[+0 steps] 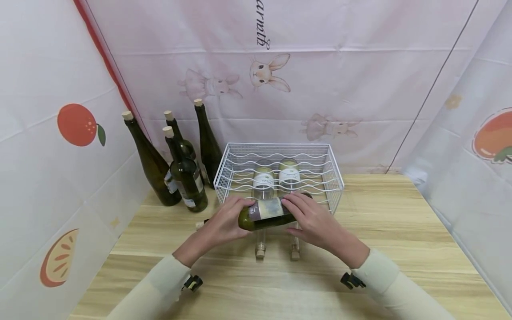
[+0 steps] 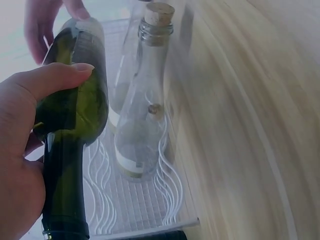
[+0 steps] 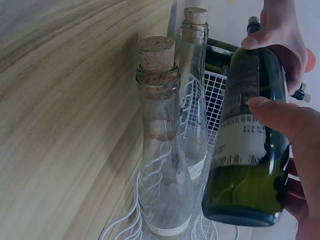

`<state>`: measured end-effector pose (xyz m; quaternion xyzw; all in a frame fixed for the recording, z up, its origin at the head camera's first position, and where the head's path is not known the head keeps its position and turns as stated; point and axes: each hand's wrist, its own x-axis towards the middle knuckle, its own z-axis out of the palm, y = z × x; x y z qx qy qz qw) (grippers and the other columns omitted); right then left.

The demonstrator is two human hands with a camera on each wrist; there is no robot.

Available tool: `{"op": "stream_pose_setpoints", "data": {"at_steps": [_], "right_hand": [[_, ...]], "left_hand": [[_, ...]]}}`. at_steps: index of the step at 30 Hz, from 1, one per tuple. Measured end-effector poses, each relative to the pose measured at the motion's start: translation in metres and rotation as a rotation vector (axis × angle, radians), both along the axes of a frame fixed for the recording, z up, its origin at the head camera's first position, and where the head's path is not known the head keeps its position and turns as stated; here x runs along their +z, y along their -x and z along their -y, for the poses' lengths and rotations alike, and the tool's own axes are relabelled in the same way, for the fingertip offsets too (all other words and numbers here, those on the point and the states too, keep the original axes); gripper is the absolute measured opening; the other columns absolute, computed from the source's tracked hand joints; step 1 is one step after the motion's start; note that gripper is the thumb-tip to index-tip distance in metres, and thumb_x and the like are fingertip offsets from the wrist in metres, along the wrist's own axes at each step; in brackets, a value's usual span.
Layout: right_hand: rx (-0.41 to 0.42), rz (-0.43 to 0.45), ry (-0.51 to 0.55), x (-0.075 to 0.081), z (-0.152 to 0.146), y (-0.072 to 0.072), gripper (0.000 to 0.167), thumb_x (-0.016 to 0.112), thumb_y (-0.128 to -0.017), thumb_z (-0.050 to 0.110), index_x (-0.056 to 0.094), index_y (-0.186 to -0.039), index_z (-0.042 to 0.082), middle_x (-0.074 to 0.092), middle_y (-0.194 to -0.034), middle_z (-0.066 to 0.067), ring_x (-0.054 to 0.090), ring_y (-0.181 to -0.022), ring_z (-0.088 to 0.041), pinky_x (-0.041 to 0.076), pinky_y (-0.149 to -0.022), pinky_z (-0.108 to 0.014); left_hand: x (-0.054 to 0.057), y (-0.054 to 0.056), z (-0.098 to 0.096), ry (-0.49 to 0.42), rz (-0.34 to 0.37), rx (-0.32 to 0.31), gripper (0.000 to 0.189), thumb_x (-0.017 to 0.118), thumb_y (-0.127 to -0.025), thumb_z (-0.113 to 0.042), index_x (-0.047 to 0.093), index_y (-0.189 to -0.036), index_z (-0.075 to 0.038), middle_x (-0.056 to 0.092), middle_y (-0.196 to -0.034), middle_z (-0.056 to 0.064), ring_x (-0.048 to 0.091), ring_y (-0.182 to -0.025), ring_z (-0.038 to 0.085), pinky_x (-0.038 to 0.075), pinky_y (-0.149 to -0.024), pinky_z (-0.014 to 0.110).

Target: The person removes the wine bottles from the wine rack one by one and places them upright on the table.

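Both my hands hold a dark green wine bottle crosswise over the front of a white wire rack. My left hand grips it by the shoulder, thumb on top. Toward the base, my right hand grips it with the thumb along the label. The corked neck points left, and the base shows in the right wrist view. Just below this bottle, two clear bottles with white labels, a left one and a right one, lie in the rack, their corked necks toward me.
Several corked dark green bottles stand on the wooden table left of the rack, near the left wall. A pink printed curtain hangs behind. Table surface extends in front and to the right.
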<state>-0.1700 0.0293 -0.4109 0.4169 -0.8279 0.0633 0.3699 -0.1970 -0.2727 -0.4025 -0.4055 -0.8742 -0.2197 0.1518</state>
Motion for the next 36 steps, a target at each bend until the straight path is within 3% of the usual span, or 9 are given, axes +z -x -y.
{"op": "stream_pose_setpoints", "data": {"at_steps": [7, 14, 20, 28, 31, 36], "right_hand": [[-0.035, 0.009, -0.052, 0.002, 0.001, -0.003, 0.084, 0.097, -0.068, 0.042, 0.064, -0.133, -0.001, 0.069, -0.131, -0.016, 0.066, -0.122, -0.032, 0.056, -0.106, -0.044], [-0.102, -0.112, -0.155, 0.001, 0.002, -0.004, 0.092, 0.098, -0.064, 0.047, 0.062, -0.133, -0.003, 0.069, -0.13, -0.017, 0.066, -0.119, -0.033, 0.058, -0.103, -0.041], [-0.173, -0.185, -0.235, 0.0, 0.001, -0.006, 0.083, 0.091, -0.074, 0.045, 0.062, -0.135, -0.004, 0.069, -0.13, -0.018, 0.066, -0.119, -0.032, 0.056, -0.106, -0.039], [-0.192, -0.192, -0.23, -0.002, -0.001, -0.008, 0.074, 0.087, -0.077, 0.037, 0.063, -0.132, -0.006, 0.07, -0.127, -0.019, 0.068, -0.114, -0.032, 0.058, -0.102, -0.039], [-0.195, -0.196, -0.22, -0.002, -0.002, -0.008, 0.072, 0.087, -0.076, 0.036, 0.064, -0.13, -0.006, 0.071, -0.124, -0.02, 0.069, -0.112, -0.033, 0.06, -0.1, -0.039], [-0.197, -0.209, -0.179, -0.003, -0.002, -0.008, 0.071, 0.087, -0.07, 0.034, 0.066, -0.124, -0.007, 0.073, -0.117, -0.02, 0.071, -0.106, -0.034, 0.062, -0.096, -0.04]], "left_hand": [[0.003, 0.001, -0.012, -0.009, -0.004, -0.017, 0.083, 0.1, -0.059, -0.02, 0.063, -0.132, -0.005, 0.064, -0.122, 0.009, 0.06, -0.111, 0.025, 0.058, -0.093, 0.039], [0.006, 0.001, -0.024, 0.007, 0.038, -0.03, 0.081, 0.099, -0.062, -0.019, 0.063, -0.133, -0.007, 0.063, -0.116, 0.006, 0.057, -0.106, 0.021, 0.056, -0.087, 0.035], [0.007, 0.001, -0.033, -0.004, 0.033, -0.055, 0.081, 0.099, -0.062, -0.018, 0.063, -0.133, -0.007, 0.062, -0.116, 0.005, 0.056, -0.106, 0.019, 0.057, -0.088, 0.033], [0.008, 0.0, -0.041, 0.003, 0.023, -0.061, 0.08, 0.099, -0.062, -0.017, 0.063, -0.133, -0.005, 0.062, -0.119, 0.006, 0.056, -0.109, 0.02, 0.058, -0.09, 0.034], [0.009, -0.001, -0.043, 0.031, 0.031, -0.054, 0.082, 0.099, -0.063, -0.017, 0.062, -0.134, -0.006, 0.062, -0.119, 0.006, 0.056, -0.109, 0.02, 0.058, -0.09, 0.034], [0.011, -0.003, -0.046, 0.093, -0.014, -0.037, 0.084, 0.098, -0.065, -0.021, 0.06, -0.139, -0.008, 0.063, -0.123, 0.006, 0.058, -0.112, 0.02, 0.059, -0.094, 0.034]]}}
